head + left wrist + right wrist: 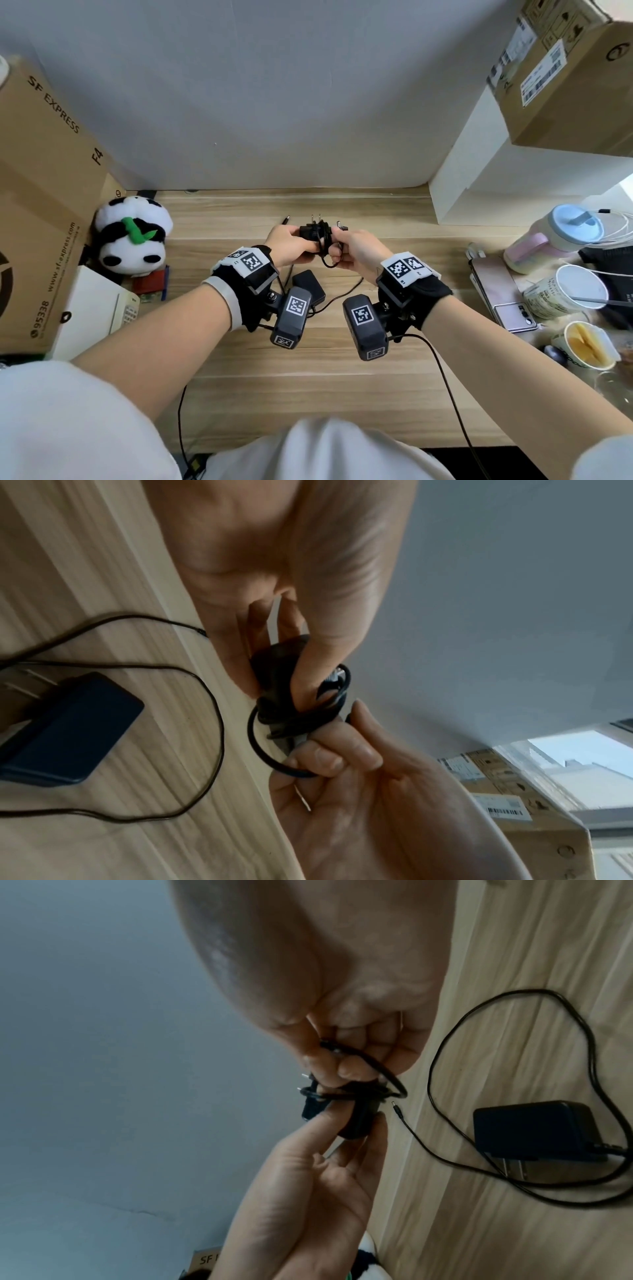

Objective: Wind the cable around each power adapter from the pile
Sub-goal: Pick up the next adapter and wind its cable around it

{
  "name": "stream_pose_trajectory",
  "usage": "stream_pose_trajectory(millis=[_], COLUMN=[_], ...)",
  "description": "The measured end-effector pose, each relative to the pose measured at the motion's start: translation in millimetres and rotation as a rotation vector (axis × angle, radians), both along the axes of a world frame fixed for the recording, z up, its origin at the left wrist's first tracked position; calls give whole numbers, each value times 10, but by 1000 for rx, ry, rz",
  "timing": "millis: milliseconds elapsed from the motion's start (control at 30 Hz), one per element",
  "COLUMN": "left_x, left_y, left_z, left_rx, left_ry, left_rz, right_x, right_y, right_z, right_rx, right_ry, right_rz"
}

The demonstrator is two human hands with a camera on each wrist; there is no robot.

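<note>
Step in hand: a small black power adapter [310, 230] is held above the worktop [342, 370], at about 12 o'clock from the wrists, with most of its cable [323, 240] already wound round the body; the winding is judged nearly finished.
Left hand: the left hand [286, 245] grips the adapter body, fingers [342, 1123] and thumb curled round it, prongs pointing away.
Right hand: the right hand [356, 251] pinches the last loose loop of cable between thumb and curled fingers [337, 753], just beside the coil.
Next move: the remaining loop would need to be drawn snug and its end tucked under a turn, with tension kept so that the coil does not spring loose.
Pile: a second, larger adapter [308, 284] lies on the worktop at 6 o'clock from the hands, its thin cable [445, 1069] spread loose around it, not yet wound.
Containers: at 3 o'clock, a lidded tumbler [555, 236], contents hidden; a paper cup [565, 296] with what is possibly a straw; a tub [587, 344] holding something yellow, perhaps food.
Boxes: a cardboard box [41, 205] at 9 o'clock, closed.
</note>
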State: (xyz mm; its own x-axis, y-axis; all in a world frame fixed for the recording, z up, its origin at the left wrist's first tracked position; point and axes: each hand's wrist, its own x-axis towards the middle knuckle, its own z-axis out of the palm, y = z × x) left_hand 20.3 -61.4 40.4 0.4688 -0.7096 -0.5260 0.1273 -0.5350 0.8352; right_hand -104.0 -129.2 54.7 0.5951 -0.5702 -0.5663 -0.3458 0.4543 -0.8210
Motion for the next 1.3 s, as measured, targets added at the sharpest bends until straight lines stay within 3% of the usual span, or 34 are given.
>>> stream_pose_trajectory(millis=[100,267,367,600,833,1133,1300], left_x=[49,76,60,71,44,-40,-57], left_y=[45,121,134,104,125,131,136], left_z=[-39,21,43,30,59,150,159], left_rx=[28,20,-29,-106,-105,-96,-64], left_ry=[139,397,507,569,561,516,474], left_rz=[67,143,196,247,199,18,-47], right_x=[-6,-96,-115,-127,-150,-124,-127], right_y=[3,-24,-34,-42,-52,-58,-7], right_z=[-6,-22,-52,-150,-151,-72,-69], right_rx=[20,378,453,-33,-282,-681,-785], right_ry=[-106,-387,-412,-140,-45,137,161], right_rz=[-77,-122,-147,-192,-141,-34,-11])
